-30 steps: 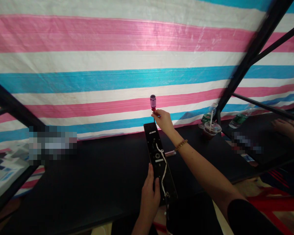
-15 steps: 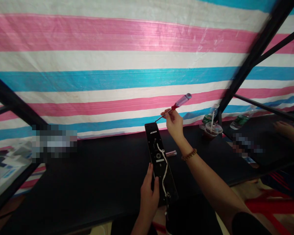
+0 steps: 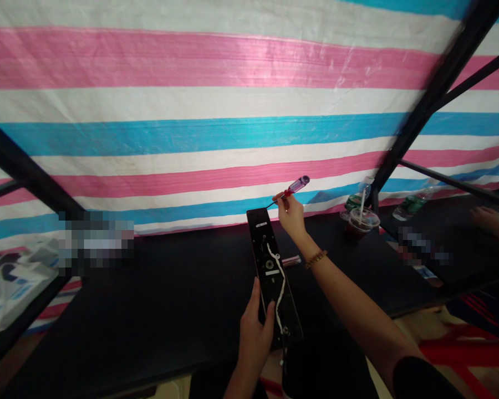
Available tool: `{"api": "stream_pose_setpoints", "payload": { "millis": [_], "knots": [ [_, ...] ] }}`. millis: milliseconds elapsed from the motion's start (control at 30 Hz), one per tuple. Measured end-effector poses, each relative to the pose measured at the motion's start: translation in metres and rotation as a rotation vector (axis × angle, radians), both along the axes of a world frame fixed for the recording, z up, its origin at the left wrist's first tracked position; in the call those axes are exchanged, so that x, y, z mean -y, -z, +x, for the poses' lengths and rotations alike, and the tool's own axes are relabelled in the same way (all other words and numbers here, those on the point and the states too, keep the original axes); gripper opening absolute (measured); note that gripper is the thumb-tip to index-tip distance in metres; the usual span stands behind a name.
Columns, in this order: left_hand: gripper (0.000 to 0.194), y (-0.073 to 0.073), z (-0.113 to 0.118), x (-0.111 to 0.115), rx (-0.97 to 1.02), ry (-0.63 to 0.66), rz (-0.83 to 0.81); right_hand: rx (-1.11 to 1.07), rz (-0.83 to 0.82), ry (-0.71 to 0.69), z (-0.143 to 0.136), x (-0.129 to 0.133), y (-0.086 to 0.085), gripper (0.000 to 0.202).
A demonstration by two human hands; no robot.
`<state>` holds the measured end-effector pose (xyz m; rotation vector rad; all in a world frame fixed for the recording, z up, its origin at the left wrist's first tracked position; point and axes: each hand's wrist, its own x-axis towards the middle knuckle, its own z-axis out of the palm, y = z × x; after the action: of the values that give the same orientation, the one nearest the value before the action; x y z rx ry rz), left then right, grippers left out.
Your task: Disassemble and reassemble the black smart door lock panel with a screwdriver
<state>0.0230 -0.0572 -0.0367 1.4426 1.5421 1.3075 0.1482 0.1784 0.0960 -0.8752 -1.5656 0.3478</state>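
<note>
A long black panel [image 3: 258,235], with a white cable [image 3: 283,282] running down its face, lies tilted at the front edge of the black table. My left hand [image 3: 254,330] grips its lower left side, thumb on the face and fingers along the edge. In my right hand [image 3: 291,217] is a screwdriver [image 3: 298,185] with a clear purplish and red handle, held near the base of the handle. Its shaft slants down left, the tip at or just above the panel's far right corner; contact cannot be made out. A small pink-and-white item [image 3: 291,260] lies right of the panel.
A lidded plastic cup [image 3: 360,223] with a straw and a green-labelled bottle [image 3: 355,202] stand at right. Beyond a black metal post [image 3: 424,108], another bottle [image 3: 411,205] and another person's hand [image 3: 488,216] appear. White boxes with cables [image 3: 12,288] sit at far left.
My right hand has come down slightly to the left with the screwdriver, and the tip is closer to the panel's corner. My left hand stays on the panel, its thumb slightly farther onto it.
</note>
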Motion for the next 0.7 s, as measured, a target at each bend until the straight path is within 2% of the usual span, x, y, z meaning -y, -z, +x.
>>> {"api": "stream_pose_setpoints", "payload": {
  "millis": [700],
  "knots": [
    [0.064,-0.0019,-0.0001,-0.0001,0.028,-0.018,0.034,0.074,0.027,-0.015,-0.0033,0.0055,-0.0009,0.014]
  ]
}}
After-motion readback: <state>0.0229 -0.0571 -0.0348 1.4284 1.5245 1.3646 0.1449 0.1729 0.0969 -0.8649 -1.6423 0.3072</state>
